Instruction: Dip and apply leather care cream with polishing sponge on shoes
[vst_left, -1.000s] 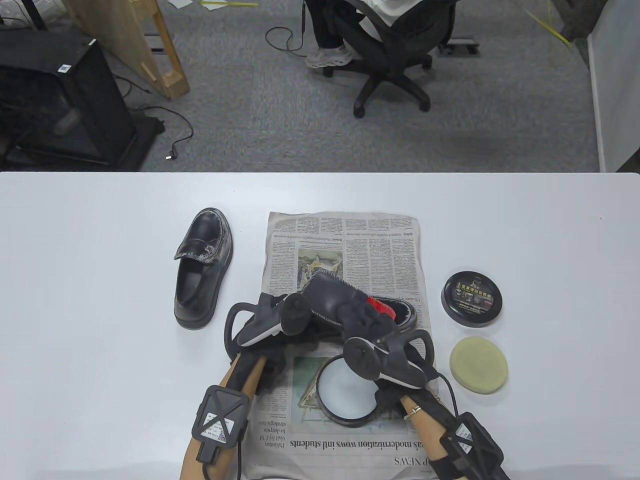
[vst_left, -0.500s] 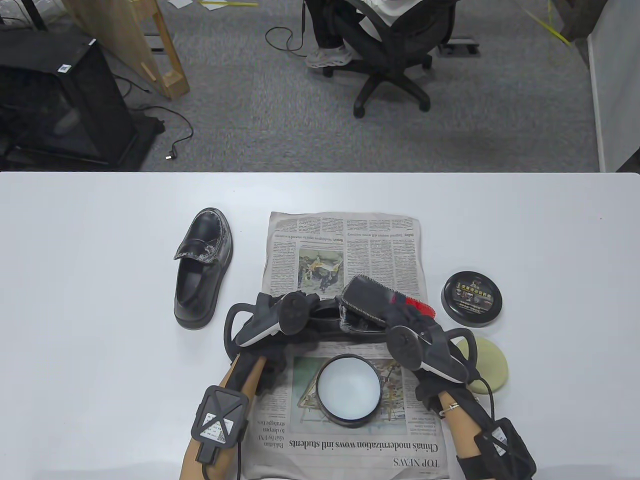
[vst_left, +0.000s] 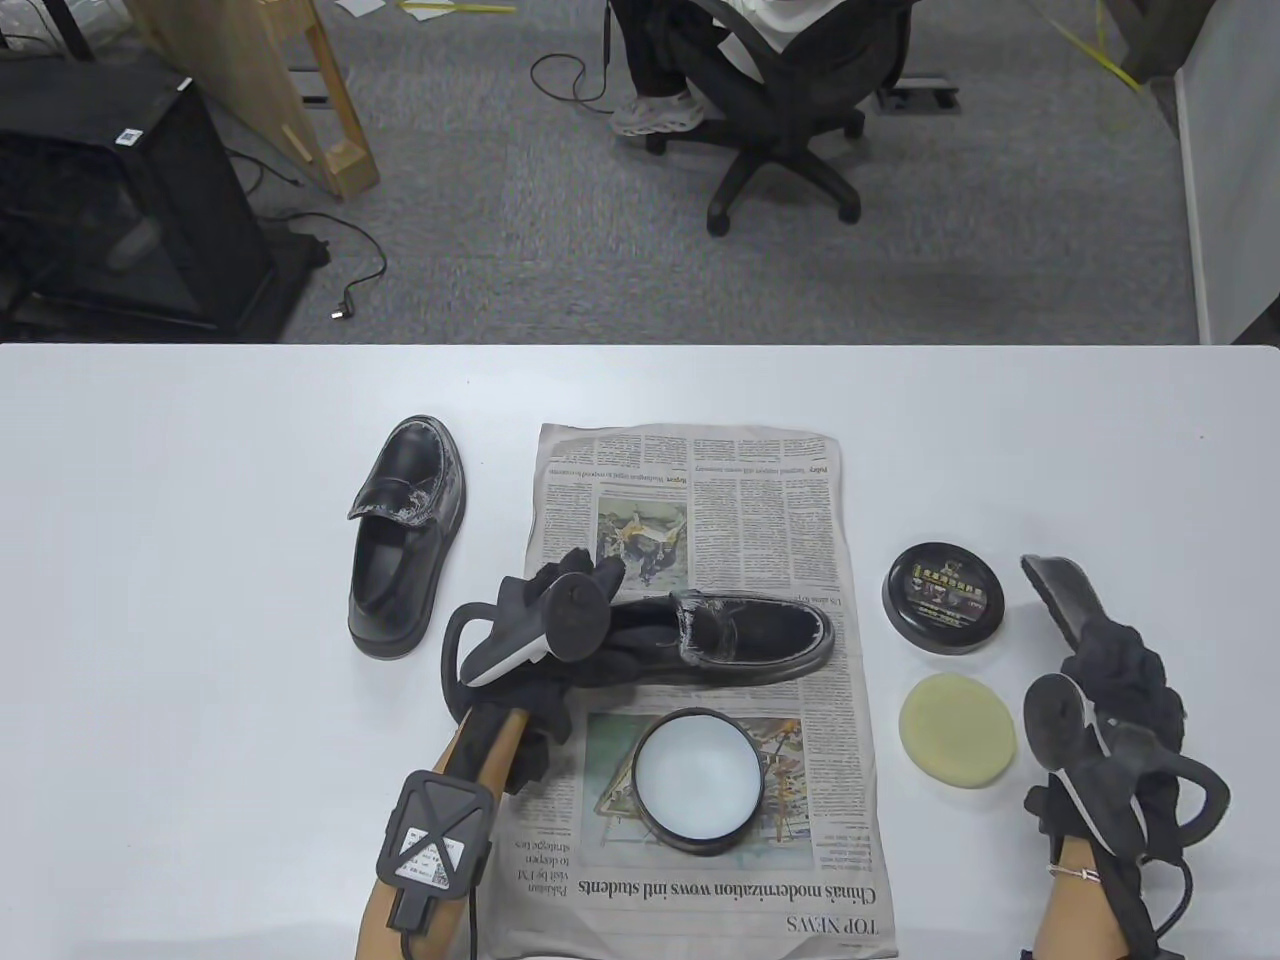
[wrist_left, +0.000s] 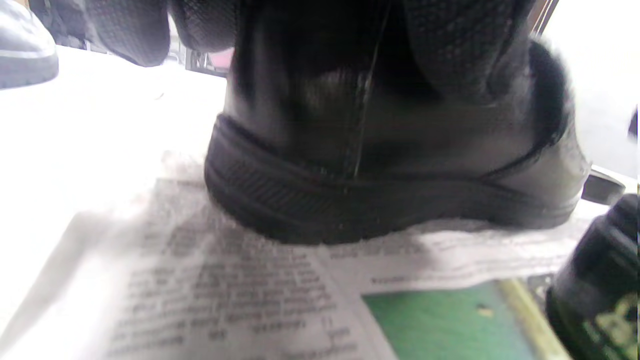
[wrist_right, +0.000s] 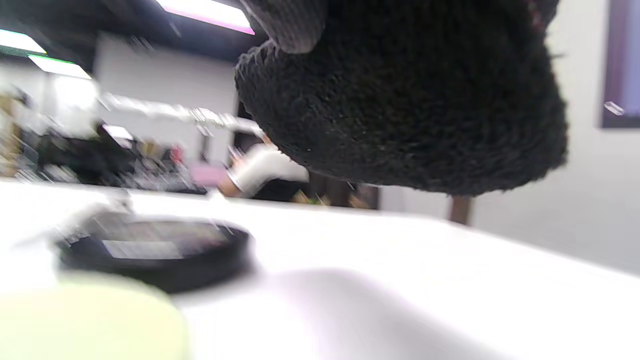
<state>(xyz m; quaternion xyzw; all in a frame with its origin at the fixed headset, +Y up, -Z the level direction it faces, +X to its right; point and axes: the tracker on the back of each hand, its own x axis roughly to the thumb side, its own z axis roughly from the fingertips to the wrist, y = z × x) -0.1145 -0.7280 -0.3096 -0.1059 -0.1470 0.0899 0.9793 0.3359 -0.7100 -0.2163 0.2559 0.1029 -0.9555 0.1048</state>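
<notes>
The mitt (vst_left: 1062, 592) has been carried right, gripped by the right hand (vst_left: 1120, 680); sponge (vst_left: 958, 731) next. The shoe (vst_left: 720, 640) is held by the left hand (vst_left: 560, 610).

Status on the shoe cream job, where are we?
Prep looks done: cream tin is open, its lid set aside. Now: left hand holds the shoe on the newspaper; right hand grips a dark mitt out right. Left: the sponge lies untouched, so dipping and applying remain.

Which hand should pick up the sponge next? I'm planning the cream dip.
Right: the right hand is beside the sponge, though it must first drop its mitt. The left hand steadies the shoe.
</notes>
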